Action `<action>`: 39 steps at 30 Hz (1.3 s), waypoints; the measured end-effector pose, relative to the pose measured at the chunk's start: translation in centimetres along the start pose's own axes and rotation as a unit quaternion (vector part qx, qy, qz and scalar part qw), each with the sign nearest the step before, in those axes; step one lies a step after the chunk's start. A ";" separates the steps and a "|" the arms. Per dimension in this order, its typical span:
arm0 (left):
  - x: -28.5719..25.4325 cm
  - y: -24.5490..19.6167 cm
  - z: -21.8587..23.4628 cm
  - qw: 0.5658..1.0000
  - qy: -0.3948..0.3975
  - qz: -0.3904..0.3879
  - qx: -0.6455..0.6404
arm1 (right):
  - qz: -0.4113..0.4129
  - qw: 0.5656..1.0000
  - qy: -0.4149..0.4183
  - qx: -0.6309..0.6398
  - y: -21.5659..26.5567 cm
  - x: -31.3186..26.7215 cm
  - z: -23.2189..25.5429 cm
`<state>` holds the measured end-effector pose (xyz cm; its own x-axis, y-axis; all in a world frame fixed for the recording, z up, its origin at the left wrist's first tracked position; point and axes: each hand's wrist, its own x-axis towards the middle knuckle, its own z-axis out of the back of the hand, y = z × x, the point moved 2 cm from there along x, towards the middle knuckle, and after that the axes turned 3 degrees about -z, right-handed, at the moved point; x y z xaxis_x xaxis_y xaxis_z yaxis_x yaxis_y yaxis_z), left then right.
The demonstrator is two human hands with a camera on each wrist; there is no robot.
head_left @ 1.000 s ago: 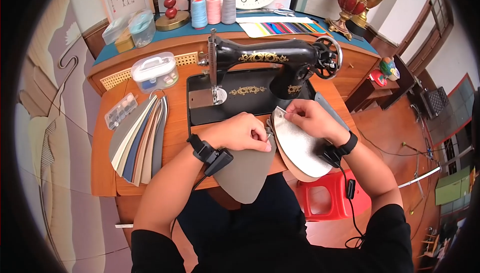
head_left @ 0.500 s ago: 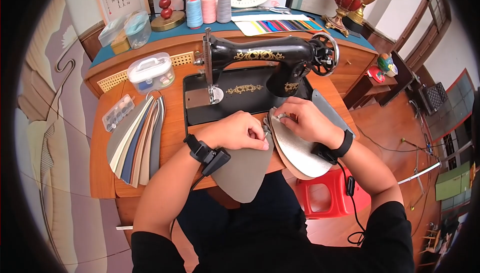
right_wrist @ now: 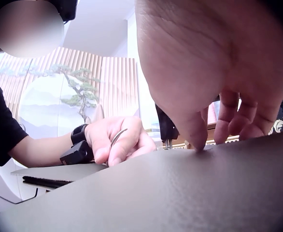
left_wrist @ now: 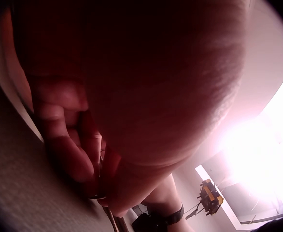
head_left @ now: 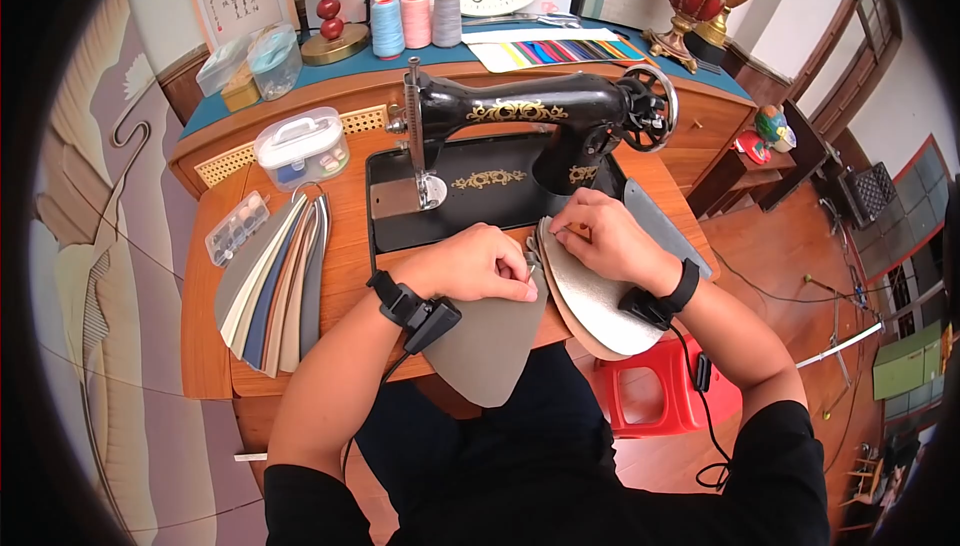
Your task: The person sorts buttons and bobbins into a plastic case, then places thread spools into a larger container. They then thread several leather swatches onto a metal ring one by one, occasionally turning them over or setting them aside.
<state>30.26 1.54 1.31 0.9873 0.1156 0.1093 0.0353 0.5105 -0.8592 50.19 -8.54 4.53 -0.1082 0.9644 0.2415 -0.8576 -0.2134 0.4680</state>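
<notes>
My left hand (head_left: 478, 264) grips the narrow end of a grey leather-like swatch (head_left: 485, 351), whose wide end hangs over the table's front edge. A thin metal ring (right_wrist: 118, 137) shows at those fingers in the right wrist view. Beside it, my right hand (head_left: 612, 238) pinches the narrow end of a pale, silvery swatch (head_left: 592, 301), with thumb and forefinger together near its tip. A tan swatch (head_left: 596, 348) peeks out from under the silvery one. In the right wrist view, the thumb presses the swatch's surface and the other fingertips lie along its far edge.
Behind the hands stands a black sewing machine (head_left: 500, 101). A fanned swatch ring (head_left: 285, 291), a lidded clear box (head_left: 302, 149) and a small compartment box (head_left: 238, 228) lie to the left. Thread spools (head_left: 416, 21) stand on the back shelf. A red stool (head_left: 680, 391) is below right.
One second ago the silvery swatch's narrow end showed its holed tip. Since then the right hand has shifted to cover that tip, and the swatch lies lower. The left hand keeps its grip.
</notes>
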 end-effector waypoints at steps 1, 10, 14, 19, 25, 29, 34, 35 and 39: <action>0.0 0.0 0.0 1.000 -0.001 0.002 -0.003 | 0.027 0.999 0.001 -0.019 0.0 0.0 0.0; 0.0 -0.1 0.1 1.000 -0.001 -0.003 0.003 | -0.222 0.969 0.037 -0.098 -6.1 -0.4 7.0; 0.0 -0.3 0.1 1.000 -0.005 -0.008 0.013 | -0.230 0.950 -0.002 -0.210 -13.0 -2.0 7.1; 0.0 -0.1 0.1 1.000 0.000 -0.006 0.002 | -0.288 0.946 0.016 -0.150 -13.3 -2.7 6.6; 0.0 0.2 0.0 1.000 -0.007 -0.025 0.006 | -0.240 0.968 -0.073 0.030 -13.1 -4.0 8.0; -0.1 -0.3 0.2 1.000 0.003 -0.008 0.007 | -0.196 0.956 -0.136 0.171 -9.7 -4.6 10.8; -0.1 -0.3 0.0 1.000 -0.006 -0.011 0.000 | -0.164 0.969 -0.164 0.080 -4.8 -4.6 14.8; -0.1 -0.3 0.1 1.000 -0.002 -0.006 0.006 | -0.160 0.975 -0.133 0.081 -3.6 -4.4 15.1; 0.0 -0.3 0.0 1.000 0.013 0.003 0.015 | -0.128 0.981 0.002 0.149 -0.5 -2.8 11.7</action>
<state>30.23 1.43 1.53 0.9911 0.0968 0.0914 0.0254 0.5359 -0.8439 56.86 -12.92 13.58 0.0890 0.9928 0.0804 -0.6723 0.0004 0.7403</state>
